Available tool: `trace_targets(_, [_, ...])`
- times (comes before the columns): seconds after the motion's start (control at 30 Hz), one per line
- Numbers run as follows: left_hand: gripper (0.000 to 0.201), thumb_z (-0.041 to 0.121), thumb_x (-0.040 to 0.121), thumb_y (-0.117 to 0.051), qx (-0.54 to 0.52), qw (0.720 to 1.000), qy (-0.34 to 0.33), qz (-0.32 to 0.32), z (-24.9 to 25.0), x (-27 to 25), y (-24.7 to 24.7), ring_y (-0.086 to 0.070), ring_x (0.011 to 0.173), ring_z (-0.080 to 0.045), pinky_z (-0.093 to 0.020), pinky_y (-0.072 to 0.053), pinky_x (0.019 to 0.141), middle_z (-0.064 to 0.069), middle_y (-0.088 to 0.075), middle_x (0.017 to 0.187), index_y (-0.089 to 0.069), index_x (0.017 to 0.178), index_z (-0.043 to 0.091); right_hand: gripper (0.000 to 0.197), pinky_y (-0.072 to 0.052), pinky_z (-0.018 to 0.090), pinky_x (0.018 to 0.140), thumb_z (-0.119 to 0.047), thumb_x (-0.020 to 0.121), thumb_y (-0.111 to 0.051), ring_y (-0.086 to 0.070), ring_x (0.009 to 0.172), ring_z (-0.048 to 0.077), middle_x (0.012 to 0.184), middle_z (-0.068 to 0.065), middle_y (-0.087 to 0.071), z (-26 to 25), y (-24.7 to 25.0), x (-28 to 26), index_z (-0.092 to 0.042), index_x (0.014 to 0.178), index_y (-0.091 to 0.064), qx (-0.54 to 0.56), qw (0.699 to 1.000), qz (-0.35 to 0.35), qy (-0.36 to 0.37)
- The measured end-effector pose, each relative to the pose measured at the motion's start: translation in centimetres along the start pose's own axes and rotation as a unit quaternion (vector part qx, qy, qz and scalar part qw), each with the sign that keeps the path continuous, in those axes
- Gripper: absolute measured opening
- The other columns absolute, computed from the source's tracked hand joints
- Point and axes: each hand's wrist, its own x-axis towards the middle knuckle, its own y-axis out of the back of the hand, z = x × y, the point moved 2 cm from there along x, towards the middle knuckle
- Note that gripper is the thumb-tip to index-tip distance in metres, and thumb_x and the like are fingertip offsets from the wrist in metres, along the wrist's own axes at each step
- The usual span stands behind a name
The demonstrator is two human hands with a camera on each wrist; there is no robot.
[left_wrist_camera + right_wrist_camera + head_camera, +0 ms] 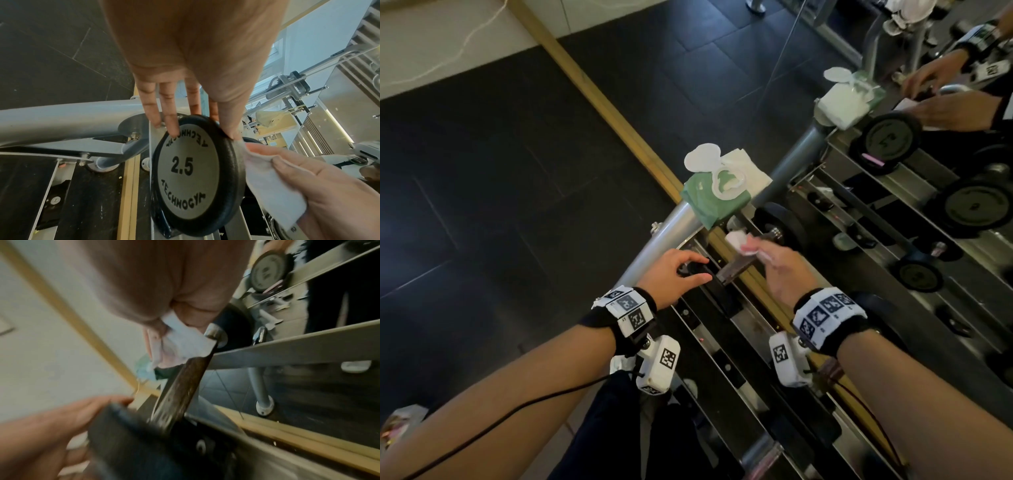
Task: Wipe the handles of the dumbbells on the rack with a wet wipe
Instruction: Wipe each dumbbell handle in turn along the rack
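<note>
A 2.5 dumbbell (195, 167) w/ "TECHNOGYM" on its end plate is seen lying on the top tier of the grey metal rack (674, 219), near the rack's end post. The near end plate is touched at its upper rim by the left hand (674, 274); fingers (170, 116) are held nearly straight over the rim, thumb on the opposite edge, so the hand is extended rather than clenched round it. A white wet wipe (271, 183) is pinched btw thumb & fingers of the right hand (777, 270), held just beside the plate's edge and right at the far end of the dumbbell's dark handle (183, 386); whether wipe & handle are actually touching cannot be told, the right wrist view being blurred. A green wipes pack (712, 195), lid flipped open, is set on the rack's end post. More dumbbells are seen reflected in the mirror (893, 144) behind the rack. Dark floor tiles (500, 154) are seen left.
</note>
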Motion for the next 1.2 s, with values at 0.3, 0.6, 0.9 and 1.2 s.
trace_targets(0.3, [0.036,0.044,0.085,-0.072,0.062,0.998,0.005,-0.021,1.2,0.2,1.0,-0.056,0.11,-0.01,-0.03,-0.044,0.099,0.007,-0.057,0.124,-0.066,0.118,0.034,0.067,-0.012,0.035,0.122,0.01,0.092,-0.039,-0.001,0.152,0.017,0.165,0.001,-0.011,-1.2,-3.5,0.8,-0.017,0.153,-0.031,-0.149,0.982,-0.11,-0.018])
trace_targets(0.6, [0.036,0.04,0.089,-0.069,0.109,0.992,0.005,-0.057,2.3,0.1,1.5,-0.056,0.114,-0.013,-0.022,-0.039,0.085,0.006,-0.056,0.132,-0.063,0.123,0.032,0.033,-0.045,0.033,0.087,-0.033,0.098,-0.058,-0.062,0.106,0.025,0.114,0.011,-0.065,-3.0,-3.1,-1.8,-0.009,0.121,-0.063,0.073,0.968,-0.113,-0.212])
trace_targets(0.9, [0.034,0.04,0.09,-0.068,0.154,0.985,-0.015,-0.074,2.7,0.3,1.9,-0.054,0.114,-0.011,-0.027,-0.04,0.093,0.011,-0.057,0.12,-0.062,0.122,0.033,0.036,-0.039,0.031,0.099,-0.015,0.105,-0.036,-0.053,0.121,0.027,0.127,0.013,-0.057,0.6,-1.0,-5.1,-0.011,0.134,-0.056,0.231,0.939,0.1,-0.234])
trace_targets(1.2, [0.034,0.039,0.09,-0.068,0.115,0.99,-0.002,-0.075,2.2,0.4,1.5,-0.066,0.096,-0.014,-0.034,-0.057,0.088,0.006,-0.054,0.127,-0.061,0.123,0.033,0.045,-0.033,0.03,0.108,-0.007,0.103,-0.037,-0.044,0.133,0.029,0.147,0.014,-0.045,0.6,-4.8,-0.5,-0.019,0.146,-0.041,0.444,0.82,0.236,-0.274])
